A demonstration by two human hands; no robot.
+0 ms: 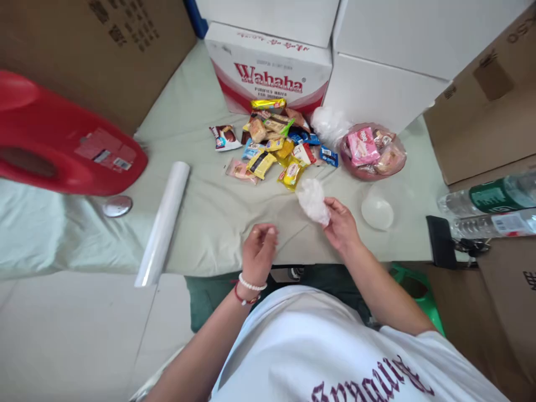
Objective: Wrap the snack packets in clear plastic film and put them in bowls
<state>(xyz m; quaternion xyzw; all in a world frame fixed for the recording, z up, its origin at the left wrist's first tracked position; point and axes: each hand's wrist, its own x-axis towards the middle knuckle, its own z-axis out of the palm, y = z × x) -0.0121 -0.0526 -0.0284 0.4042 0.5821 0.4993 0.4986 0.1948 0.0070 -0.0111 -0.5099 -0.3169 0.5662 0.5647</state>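
My right hand point(342, 228) pinches a crumpled piece of clear plastic film point(312, 201) just above the cloth. My left hand point(260, 251) is at the table's front edge, fingers curled in and thumb against them, with nothing visible in it. Beyond both hands lies a loose pile of wrapped snacks point(262, 162), including a yellow packet point(292, 173) close to the film. A pink bowl point(368, 174) filled with wrapped snacks is at the right, its top covered in part by clear plastic. Nearer me, a round white translucent dish point(377, 209) sits right of my right hand.
A white film roll point(163, 223) lies at left, near a red jug point(71, 139) and a small round metallic object point(118, 206). White cartons point(272, 72) line the back. Crumpled plastic point(330, 125) rests beside them. Two bottles point(494, 195) and a black phone-like object point(441, 242) are at right.
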